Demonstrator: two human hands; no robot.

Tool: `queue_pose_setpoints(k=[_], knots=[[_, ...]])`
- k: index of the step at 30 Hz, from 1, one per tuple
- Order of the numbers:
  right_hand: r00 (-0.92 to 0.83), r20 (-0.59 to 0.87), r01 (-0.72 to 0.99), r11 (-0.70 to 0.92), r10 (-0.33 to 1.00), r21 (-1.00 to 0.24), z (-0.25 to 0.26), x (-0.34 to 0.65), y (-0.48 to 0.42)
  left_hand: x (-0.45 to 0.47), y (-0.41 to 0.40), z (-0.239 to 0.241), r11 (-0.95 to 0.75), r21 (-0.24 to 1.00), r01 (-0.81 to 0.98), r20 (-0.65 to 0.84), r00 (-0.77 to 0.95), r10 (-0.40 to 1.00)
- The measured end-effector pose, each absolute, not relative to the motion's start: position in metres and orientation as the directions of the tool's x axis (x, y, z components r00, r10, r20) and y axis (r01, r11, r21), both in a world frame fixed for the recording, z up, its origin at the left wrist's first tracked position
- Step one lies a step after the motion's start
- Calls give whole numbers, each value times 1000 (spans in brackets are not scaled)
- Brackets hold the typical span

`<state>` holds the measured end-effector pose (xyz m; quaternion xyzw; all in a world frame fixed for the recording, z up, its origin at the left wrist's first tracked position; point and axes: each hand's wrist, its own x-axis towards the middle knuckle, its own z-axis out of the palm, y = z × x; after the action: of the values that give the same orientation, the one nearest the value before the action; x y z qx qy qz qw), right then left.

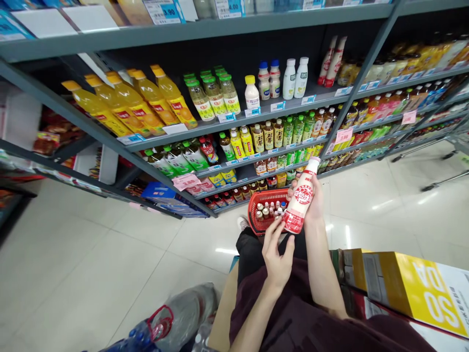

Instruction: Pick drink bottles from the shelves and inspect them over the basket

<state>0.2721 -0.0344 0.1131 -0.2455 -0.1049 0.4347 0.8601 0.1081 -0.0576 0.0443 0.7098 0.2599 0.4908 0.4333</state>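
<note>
My right hand (313,203) is wrapped round a white bottle with a red label (301,196), holding it tilted above a red shopping basket (252,211). My left hand (276,255) reaches up from below, its fingertips touching the bottom of the same bottle. The basket stands on the floor in front of the lowest shelf and holds several small bottles with red and white caps (269,210).
Grey store shelves (256,108) carry orange juice bottles (142,102), green-capped tea bottles (214,95) and white drink bottles (295,78). A yellow carton (414,286) lies at my right. A shrink-wrapped pack of water bottles (172,320) sits on the tile floor at lower left.
</note>
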Motion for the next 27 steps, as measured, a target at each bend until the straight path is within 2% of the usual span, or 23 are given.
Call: queue_pose_setpoints(k=[3,5,14,20,27], knots=[[607,-34,-688,505,794,-521,114,272,-34,107,-57,49,-586,809,-36,564,328,758],[607,-42,-688,498,794,-529,114,272,-34,108,-58,50,-593,805,-33,574,301,762],[599,-38,-685,487,800,-541,113,271,-34,110,-58,45,-405,910,-91,412,309,857],[608,-66,-686,481,791,-546,115,270,-34,112,-57,44,-312,938,-152,345,307,887],[618,-34,-669,502,786,-548,115,271,-35,114,-57,42,-259,950,-176,304,321,897]])
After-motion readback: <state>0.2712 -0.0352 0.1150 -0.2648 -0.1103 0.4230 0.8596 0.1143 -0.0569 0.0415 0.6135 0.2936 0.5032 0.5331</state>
